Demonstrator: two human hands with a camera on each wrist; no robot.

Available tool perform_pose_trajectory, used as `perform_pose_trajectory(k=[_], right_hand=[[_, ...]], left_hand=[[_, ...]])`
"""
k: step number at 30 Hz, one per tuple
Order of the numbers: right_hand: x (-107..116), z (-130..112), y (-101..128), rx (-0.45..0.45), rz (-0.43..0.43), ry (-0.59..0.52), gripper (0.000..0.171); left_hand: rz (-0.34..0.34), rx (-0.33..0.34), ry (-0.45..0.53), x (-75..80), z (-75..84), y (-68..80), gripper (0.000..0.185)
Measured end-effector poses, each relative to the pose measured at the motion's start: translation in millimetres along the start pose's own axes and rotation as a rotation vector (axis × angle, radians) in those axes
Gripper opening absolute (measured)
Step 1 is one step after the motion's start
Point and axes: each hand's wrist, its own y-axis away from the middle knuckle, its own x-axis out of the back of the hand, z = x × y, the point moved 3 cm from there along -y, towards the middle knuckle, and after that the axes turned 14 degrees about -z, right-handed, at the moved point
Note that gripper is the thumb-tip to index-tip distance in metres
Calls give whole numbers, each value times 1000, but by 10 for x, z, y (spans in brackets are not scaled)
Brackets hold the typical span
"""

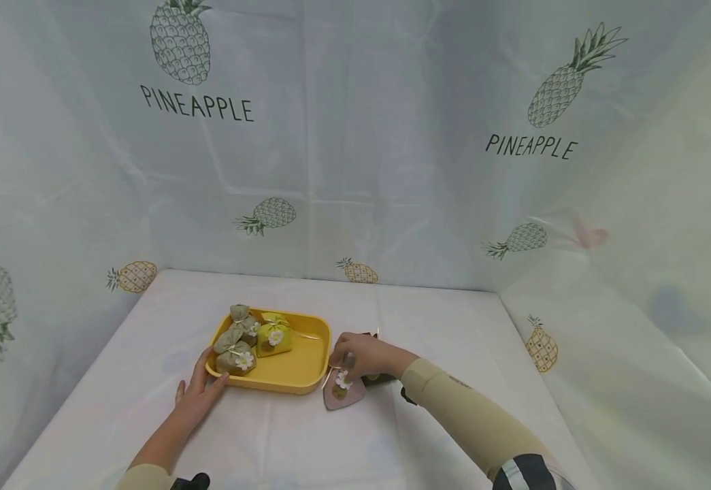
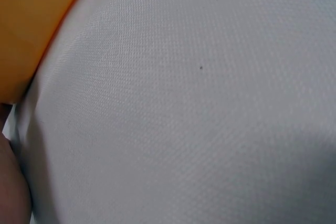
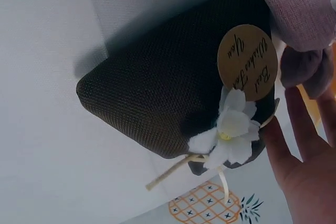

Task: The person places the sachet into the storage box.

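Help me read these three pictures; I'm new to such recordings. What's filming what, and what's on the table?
A person works with bare hands, wearing a head camera and one on each wrist. The head view shows a white table with a yellow tray holding three small pouches. The left hand rests against the tray's near corner. The right hand touches a pink pouch beside the tray; whether it grips it is unclear. The right wrist view shows a dark pouch with a flower. The left wrist view shows mostly cloth.
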Motion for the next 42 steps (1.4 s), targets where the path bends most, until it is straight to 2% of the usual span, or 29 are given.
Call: perform_pose_trajectory(k=[4,13,23,28,34,42], right_hand=[[-31,-26,-5,-11,-44,5,37],[-72,47,-99,-41,-110,13,39],[-84,75,-173,-93,-148,-56,33],[-108,76,-183,-94,-143,-83,34],[-171,127,-183,-69,-81,-94,35],[-207,145,-120,-17,-7,-160,30]], left_hand=[[13,-15,-5,5,8,6,83],[-3,8,-6,-10,2,-3,86],[-2,2,-5,-9,-9,-9,86],[-2,21,-5,-1,-18,-22,87],[-6,36,-9,-2,-8,-19,87],[4,8,0,-11,15,5,85]])
